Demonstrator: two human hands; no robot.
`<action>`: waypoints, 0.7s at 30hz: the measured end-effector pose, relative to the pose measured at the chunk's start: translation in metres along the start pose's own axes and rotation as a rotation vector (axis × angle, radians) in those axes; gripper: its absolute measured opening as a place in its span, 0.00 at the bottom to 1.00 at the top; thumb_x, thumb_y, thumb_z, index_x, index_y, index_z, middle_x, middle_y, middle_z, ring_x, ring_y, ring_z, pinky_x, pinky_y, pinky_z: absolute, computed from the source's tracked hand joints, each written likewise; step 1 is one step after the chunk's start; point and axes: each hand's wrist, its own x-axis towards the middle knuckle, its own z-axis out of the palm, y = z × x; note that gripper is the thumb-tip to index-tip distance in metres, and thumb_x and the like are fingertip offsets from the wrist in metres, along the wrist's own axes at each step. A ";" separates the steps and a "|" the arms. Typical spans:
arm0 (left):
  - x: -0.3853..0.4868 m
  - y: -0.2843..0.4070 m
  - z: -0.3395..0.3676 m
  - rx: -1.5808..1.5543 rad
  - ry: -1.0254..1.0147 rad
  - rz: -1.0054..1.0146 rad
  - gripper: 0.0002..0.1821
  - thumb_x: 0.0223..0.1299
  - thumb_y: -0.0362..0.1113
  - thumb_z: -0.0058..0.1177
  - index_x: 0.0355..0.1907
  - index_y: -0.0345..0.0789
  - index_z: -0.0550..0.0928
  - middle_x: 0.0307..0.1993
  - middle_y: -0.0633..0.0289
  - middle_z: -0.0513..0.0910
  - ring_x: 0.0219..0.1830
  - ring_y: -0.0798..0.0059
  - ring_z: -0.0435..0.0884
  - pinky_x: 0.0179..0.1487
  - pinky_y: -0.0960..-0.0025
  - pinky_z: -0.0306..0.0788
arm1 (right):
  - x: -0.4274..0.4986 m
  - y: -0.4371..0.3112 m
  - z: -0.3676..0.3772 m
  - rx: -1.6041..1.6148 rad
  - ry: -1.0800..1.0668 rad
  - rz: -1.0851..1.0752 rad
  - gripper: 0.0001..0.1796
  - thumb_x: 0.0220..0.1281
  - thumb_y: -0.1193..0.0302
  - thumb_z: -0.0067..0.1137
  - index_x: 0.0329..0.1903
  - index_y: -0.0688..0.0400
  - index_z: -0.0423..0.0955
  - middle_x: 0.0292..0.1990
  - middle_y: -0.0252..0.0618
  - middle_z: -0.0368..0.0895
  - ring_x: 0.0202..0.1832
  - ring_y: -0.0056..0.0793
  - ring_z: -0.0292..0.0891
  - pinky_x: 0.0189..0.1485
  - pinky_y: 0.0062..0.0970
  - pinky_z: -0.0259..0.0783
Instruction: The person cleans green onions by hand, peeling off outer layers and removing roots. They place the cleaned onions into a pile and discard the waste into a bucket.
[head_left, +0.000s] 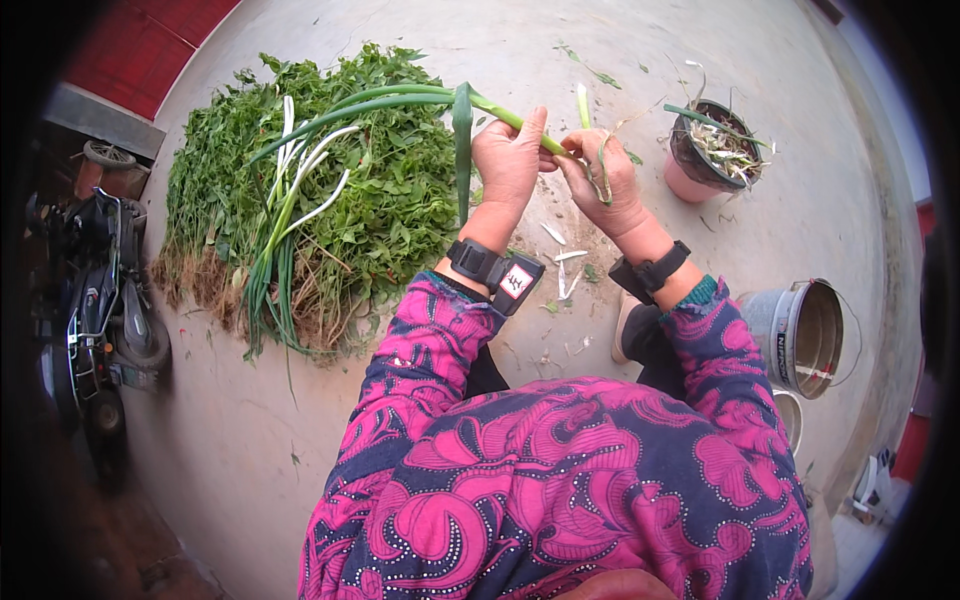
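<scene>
My left hand (510, 161) grips a green onion (499, 112) by its stalk. The long leaves reach leftward over the pile, and one folded leaf hangs down. With its fingertips, my right hand (606, 176) pinches the onion's lower end, and a thin withered strip of peel (604, 169) hangs over the fingers. A pale green-and-white onion piece (583, 105) shows just beyond the right hand; whether it is held or lies on the ground I cannot tell. To the left, several green onions with white stems (289, 199) rest on a heap of leafy plants (375, 180) with brown roots.
A pink pot with a black rim (694, 178) holds onion scraps at the right. Nearer me, a metal bucket (761, 322) lies tipped beside another container (787, 416). White peel scraps (562, 277) litter the concrete floor (247, 450). A parked motorbike (97, 300) stands far left.
</scene>
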 end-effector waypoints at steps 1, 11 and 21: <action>0.000 -0.002 0.001 -0.011 -0.014 -0.007 0.17 0.63 0.37 0.62 0.23 0.28 0.78 0.19 0.57 0.81 0.14 0.77 0.79 0.15 0.76 0.74 | -0.001 0.001 0.001 -0.001 0.000 -0.012 0.11 0.49 0.81 0.63 0.36 0.59 0.74 0.33 0.40 0.79 0.38 0.41 0.77 0.42 0.34 0.73; 0.000 -0.007 -0.005 0.024 0.022 -0.020 0.14 0.62 0.35 0.60 0.24 0.28 0.77 0.18 0.60 0.79 0.13 0.77 0.76 0.14 0.73 0.69 | 0.000 -0.004 0.007 -0.106 -0.082 -0.115 0.08 0.53 0.80 0.65 0.35 0.60 0.77 0.36 0.40 0.82 0.39 0.38 0.79 0.42 0.32 0.74; 0.003 -0.017 -0.006 0.289 0.167 0.086 0.14 0.57 0.40 0.62 0.25 0.29 0.83 0.22 0.53 0.83 0.27 0.66 0.83 0.35 0.63 0.75 | -0.008 0.007 0.016 -0.195 -0.168 -0.153 0.08 0.54 0.80 0.64 0.37 0.62 0.76 0.38 0.44 0.81 0.42 0.41 0.78 0.46 0.35 0.74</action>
